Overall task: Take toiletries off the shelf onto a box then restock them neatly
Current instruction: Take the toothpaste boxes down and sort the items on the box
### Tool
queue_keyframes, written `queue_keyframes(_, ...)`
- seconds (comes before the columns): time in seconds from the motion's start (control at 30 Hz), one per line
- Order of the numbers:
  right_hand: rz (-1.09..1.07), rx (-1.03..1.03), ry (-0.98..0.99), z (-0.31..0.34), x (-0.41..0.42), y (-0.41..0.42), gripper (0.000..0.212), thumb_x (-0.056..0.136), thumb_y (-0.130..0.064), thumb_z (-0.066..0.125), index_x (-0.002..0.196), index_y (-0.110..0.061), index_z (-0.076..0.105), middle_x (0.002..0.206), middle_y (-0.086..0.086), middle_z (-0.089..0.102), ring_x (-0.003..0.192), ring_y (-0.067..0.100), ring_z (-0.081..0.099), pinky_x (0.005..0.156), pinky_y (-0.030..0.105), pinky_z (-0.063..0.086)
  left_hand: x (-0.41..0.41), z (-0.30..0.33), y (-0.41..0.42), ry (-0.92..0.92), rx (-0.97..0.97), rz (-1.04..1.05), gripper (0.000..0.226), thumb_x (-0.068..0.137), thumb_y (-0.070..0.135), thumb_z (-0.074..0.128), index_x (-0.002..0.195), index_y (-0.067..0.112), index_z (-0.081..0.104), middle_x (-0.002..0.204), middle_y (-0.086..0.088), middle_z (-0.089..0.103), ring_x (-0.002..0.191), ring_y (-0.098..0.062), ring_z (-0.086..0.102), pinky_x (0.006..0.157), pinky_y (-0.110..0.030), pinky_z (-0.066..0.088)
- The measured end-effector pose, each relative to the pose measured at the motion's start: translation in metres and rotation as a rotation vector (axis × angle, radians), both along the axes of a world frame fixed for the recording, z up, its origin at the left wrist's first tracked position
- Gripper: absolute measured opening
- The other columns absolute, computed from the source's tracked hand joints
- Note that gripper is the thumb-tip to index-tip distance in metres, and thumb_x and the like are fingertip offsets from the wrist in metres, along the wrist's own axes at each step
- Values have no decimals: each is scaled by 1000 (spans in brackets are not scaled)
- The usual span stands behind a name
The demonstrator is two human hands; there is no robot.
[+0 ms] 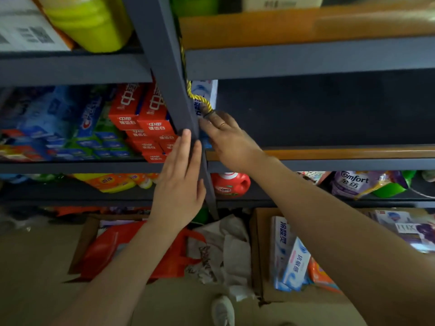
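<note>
the restock looks barely begun; the right-hand bay of the middle shelf is dark and nearly bare, with only a white-and-blue toothpaste box standing upright at its far left end, hard against the grey upright post; the right hand reaches in at that box from 4 o'clock, its fingers lying against the box front beside a yellow rope; whether they pinch the box or only press it into line i cannot tell; the left hand rests flat against the post with straight fingers and holds nothing; down at 5 o'clock the cardboard box on the floor holds several more white-and-blue toothpaste cartons and an orange pack, so most of the stock seems yet to go back up; the left bay at 9 o'clock is full of red toothpaste boxes and blue crest boxes; judging by this, emptying is done and neat refilling remains.
</note>
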State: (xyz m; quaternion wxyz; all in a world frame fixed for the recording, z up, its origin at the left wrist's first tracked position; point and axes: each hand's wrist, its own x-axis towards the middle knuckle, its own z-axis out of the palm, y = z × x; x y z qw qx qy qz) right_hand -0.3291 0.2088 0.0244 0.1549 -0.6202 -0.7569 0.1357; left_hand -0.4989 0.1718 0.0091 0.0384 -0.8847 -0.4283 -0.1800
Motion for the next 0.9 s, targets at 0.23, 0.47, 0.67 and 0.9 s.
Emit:
queue_keyframes(0.23,-282,207,545,-5,6,2,31,94,-33,43,109,-8,55,119,11,49,99,17,52,84,29,48,2,-7,4,-9,4,-16,62,84,18,51,141,1,32,151,-19,6,139,-32,11,111,-40,17)
queue_keyframes(0.47,-711,-345,1268,22,-3,20,42,84,-24,67,118,-8,51,110,13,65,93,21,65,81,34,55,1,-10,-1,-166,-66,-143,50,87,20,42,134,6,39,147,-14,24,136,-24,25,112,-30,19)
queue_keyframes(0.67,-542,-338,1292,20,29,-89,9,84,-8,62,85,-16,66,79,1,70,68,8,66,67,24,53,35,3,-24,-839,-988,18,30,91,29,48,117,16,53,112,-1,60,100,-11,59,81,-19,48)
queue_keyframes(0.9,-579,-520,1078,-38,58,-179,37,76,3,70,105,-13,53,98,7,67,91,22,65,79,40,56,75,-11,-46,-1061,-1352,6,14,89,15,57,103,18,58,97,6,70,94,-12,65,83,-29,54)
